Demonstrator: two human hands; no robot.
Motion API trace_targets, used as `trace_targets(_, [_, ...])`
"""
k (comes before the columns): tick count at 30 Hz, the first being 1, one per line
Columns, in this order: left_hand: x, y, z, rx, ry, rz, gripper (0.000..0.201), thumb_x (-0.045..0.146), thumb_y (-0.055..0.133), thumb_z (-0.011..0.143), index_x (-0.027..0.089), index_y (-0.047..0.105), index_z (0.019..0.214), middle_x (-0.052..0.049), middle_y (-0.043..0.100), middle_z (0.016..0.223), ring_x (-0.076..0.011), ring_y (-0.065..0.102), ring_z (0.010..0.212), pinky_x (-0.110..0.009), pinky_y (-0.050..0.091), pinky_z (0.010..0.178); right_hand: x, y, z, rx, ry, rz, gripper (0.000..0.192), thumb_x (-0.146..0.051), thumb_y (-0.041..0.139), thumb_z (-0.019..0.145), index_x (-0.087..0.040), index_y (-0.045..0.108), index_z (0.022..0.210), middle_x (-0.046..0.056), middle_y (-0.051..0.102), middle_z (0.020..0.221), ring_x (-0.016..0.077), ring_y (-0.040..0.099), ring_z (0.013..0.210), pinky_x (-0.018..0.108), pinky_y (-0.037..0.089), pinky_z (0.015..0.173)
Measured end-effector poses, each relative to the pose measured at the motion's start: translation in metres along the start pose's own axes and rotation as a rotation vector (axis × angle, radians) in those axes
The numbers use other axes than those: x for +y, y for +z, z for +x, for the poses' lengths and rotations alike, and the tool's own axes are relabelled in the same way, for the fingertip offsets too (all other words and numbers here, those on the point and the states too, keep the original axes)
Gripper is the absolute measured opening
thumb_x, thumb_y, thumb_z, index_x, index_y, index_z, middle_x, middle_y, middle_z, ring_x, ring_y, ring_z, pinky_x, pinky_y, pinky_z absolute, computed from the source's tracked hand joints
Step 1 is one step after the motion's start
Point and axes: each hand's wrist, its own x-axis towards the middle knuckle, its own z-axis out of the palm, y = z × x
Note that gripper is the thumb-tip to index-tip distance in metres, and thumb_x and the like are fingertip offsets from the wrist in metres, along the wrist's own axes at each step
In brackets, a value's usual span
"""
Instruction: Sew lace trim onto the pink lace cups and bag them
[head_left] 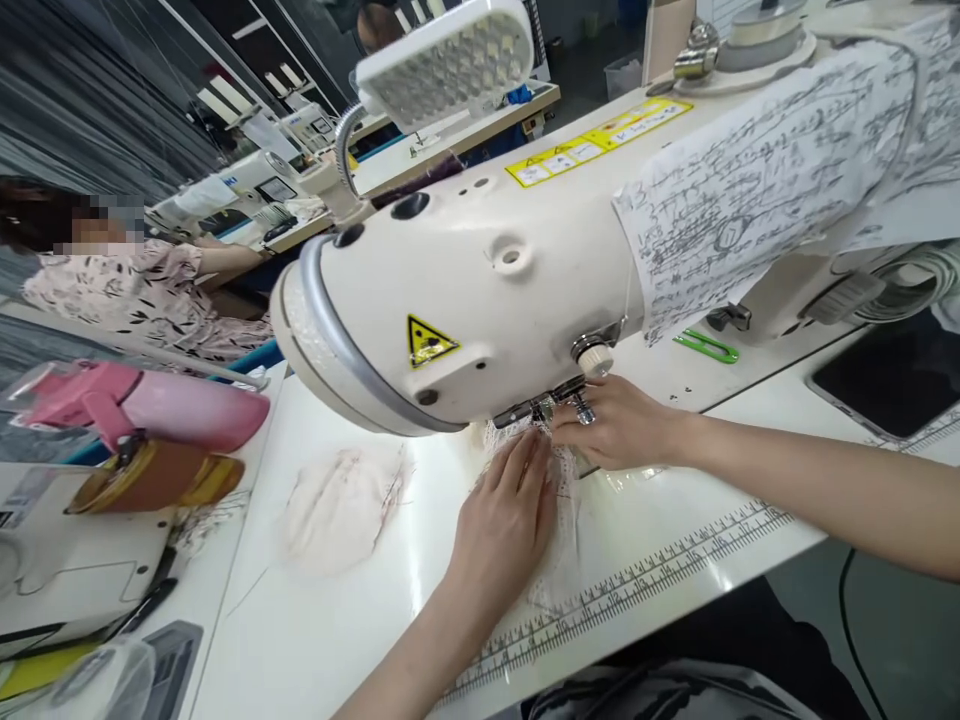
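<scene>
The left hand (pixel 504 520) lies flat and open on the white lace (pixel 559 500), pressing it down. The right hand (pixel 619 425) pinches the lace just under the sewing machine (pixel 480 290). Most of the lace lies near the left hand, not yet sewn, I think.

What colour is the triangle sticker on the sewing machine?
Yellow with a black mark, seen in the head view: triangle sticker.

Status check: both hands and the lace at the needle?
Left hand flat on the lace piece, right hand at the presser foot. Lace under the sewing machine head. A second pale fabric piece lies apart, left.
</scene>
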Motion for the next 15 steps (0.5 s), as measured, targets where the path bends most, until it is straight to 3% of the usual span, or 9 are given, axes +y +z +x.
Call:
trace_targets(5, [-0.008,0.009,0.000,-0.008,0.024,0.000,0.037,0.019,0.046,0.092,0.008,0.051,0.126,-0.013,0.053,0.134,-0.0266,0.048,0.125,-0.043,0.053,0.098,-0.003,-0.001,0.002,0.070,0.010,-0.012,0.028,-0.007,0.044,0.078,-0.020,0.068,0.074,-0.001,0.069,0.081,0.0151,0.056,0.082,0.030,0.040,0.087])
trace_targets(10, [-0.016,0.015,0.000,0.020,-0.015,-0.091,0.040,0.017,0.043,0.091,0.004,0.047,0.129,-0.014,0.053,0.134,-0.0239,0.046,0.127,-0.039,0.052,0.100,-0.004,-0.001,0.004,-0.002,0.022,-0.044,0.029,-0.006,0.043,0.080,-0.021,0.068,0.074,-0.001,0.070,0.081,0.0157,0.057,0.077,0.032,0.040,0.085])
trace_targets(15, [-0.021,0.020,-0.003,0.020,0.001,-0.132,0.043,0.018,0.047,0.090,0.008,0.049,0.131,-0.013,0.052,0.135,-0.0263,0.044,0.128,-0.042,0.050,0.101,-0.006,-0.003,0.006,-0.008,-0.001,-0.100,0.027,-0.005,0.044,0.079,-0.020,0.065,0.070,-0.001,0.070,0.086,0.0160,0.058,0.076,0.032,0.042,0.081])
